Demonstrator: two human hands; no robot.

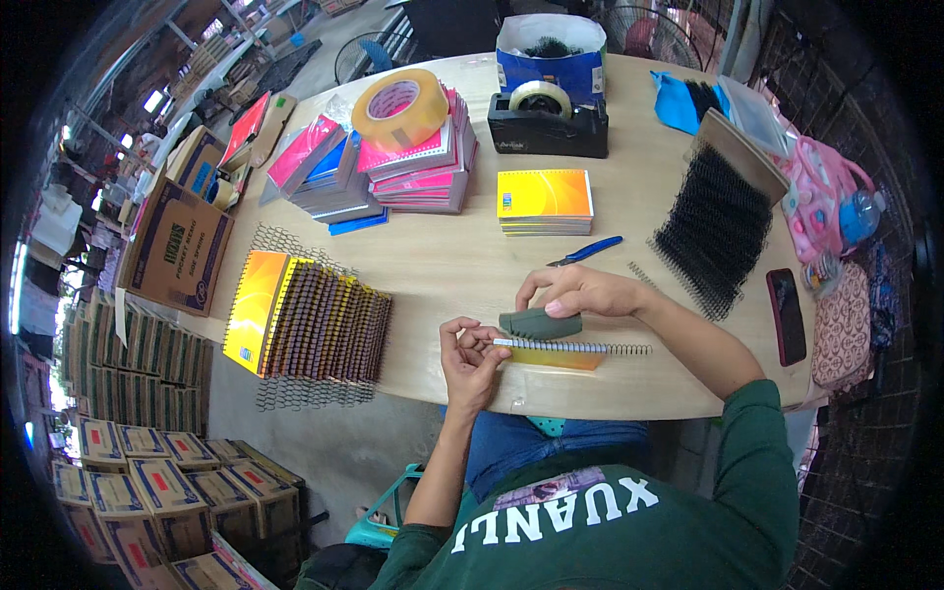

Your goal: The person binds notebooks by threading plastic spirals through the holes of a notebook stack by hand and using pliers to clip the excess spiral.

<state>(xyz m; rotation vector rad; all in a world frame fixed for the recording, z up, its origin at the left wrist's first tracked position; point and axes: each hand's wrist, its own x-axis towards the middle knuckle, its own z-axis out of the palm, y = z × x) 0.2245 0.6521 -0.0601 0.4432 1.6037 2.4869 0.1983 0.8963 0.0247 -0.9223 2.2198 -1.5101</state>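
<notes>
Near the table's front edge, my left hand (470, 362) pinches the left end of a small yellow notebook (559, 359), its spine turned up. A black wire spiral (631, 349) runs along the spine and juts out past its right end. My right hand (582, 292) grips a dark green, curved block-like tool (543, 324) from above, just over the spine; whether it touches the coil I cannot tell. Beyond my right hand lie blue-handled pliers (593, 250) and a loose wire spiral (643, 276).
Left stand rows of coiled yellow notebooks (324, 324); behind are pink and blue pads (418, 172) under a tape roll (398, 106). Yellow pads (546, 202) sit before a tape dispenser (548, 131). Right lie black spirals (713, 226) and a phone (787, 317). Cartons (162, 492) fill the lower left.
</notes>
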